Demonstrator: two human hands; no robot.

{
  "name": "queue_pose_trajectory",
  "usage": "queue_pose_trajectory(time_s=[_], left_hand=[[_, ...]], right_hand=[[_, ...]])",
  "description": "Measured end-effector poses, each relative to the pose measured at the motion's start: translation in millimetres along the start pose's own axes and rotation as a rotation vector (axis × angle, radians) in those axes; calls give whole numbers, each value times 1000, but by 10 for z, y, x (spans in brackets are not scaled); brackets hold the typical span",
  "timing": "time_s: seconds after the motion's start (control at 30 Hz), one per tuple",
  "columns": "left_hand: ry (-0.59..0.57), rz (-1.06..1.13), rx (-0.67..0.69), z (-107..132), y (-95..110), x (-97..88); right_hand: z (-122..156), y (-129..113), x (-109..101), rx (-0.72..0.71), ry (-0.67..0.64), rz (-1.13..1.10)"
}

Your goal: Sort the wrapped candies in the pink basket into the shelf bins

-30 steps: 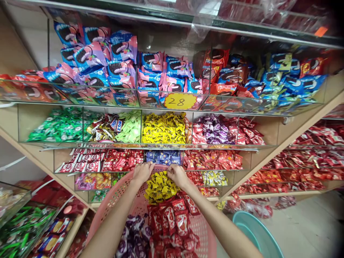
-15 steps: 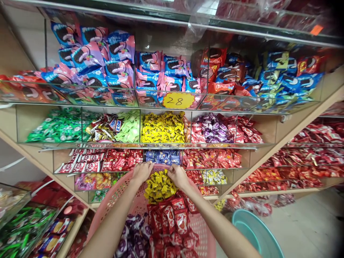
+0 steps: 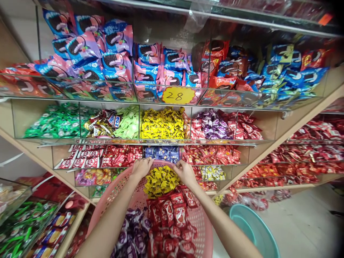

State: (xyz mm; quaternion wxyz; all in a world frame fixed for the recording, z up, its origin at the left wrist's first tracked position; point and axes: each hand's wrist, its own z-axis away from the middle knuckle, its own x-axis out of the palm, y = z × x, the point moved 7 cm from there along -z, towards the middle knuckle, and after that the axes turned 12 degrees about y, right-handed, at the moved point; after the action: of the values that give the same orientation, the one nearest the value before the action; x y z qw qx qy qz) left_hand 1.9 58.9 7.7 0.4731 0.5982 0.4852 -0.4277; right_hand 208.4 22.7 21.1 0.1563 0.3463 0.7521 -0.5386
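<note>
Over a pink plastic mesh basket [image 3: 115, 199], the left hand [image 3: 141, 169] and right hand [image 3: 185, 173] have parted slightly, fingers curled, around a heap of yellow-wrapped candies [image 3: 160, 181] at twelve o'clock; any pinch is hidden.

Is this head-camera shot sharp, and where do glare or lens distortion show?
Head view: mostly sharp, the yellow candies crisp; wide-lens bowing slants the wooden shelf frame; soft glare lines the clear acrylic bins; the right edge darkens into vignette.
</note>
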Motion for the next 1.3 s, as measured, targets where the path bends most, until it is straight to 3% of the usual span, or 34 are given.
queue_pose_trajectory(time_s=[0.1, 0.23, 0.33, 0.43, 0.63, 0.77, 0.97, 1.13, 1.3], left_hand=[[-12, 15, -11, -10, -14, 18], [-39, 28, -64, -14, -40, 41], [-33, 29, -67, 0, 5, 6], [0, 25, -51, 31, 50, -55], [30, 17, -80, 154, -63, -97], [25, 15, -102, 248, -151, -97], [35, 47, -84, 319, -211, -141], [24, 81, -89, 338, -367, -204], [21, 77, -27, 358, -502, -290]], right_hand=[[127, 193, -210, 8, 45, -99], [378, 645, -466, 125, 180, -195], [534, 961, -476, 324, 205, -376], [631, 1069, -376, 493, 136, -571], [756, 944, -188, 681, -128, -678], [770, 778, -40, 668, -348, -692], [810, 560, 143, 676, -572, -658], [869, 459, 259, 731, -650, -564], [771, 115, 457, 673, -694, -672]])
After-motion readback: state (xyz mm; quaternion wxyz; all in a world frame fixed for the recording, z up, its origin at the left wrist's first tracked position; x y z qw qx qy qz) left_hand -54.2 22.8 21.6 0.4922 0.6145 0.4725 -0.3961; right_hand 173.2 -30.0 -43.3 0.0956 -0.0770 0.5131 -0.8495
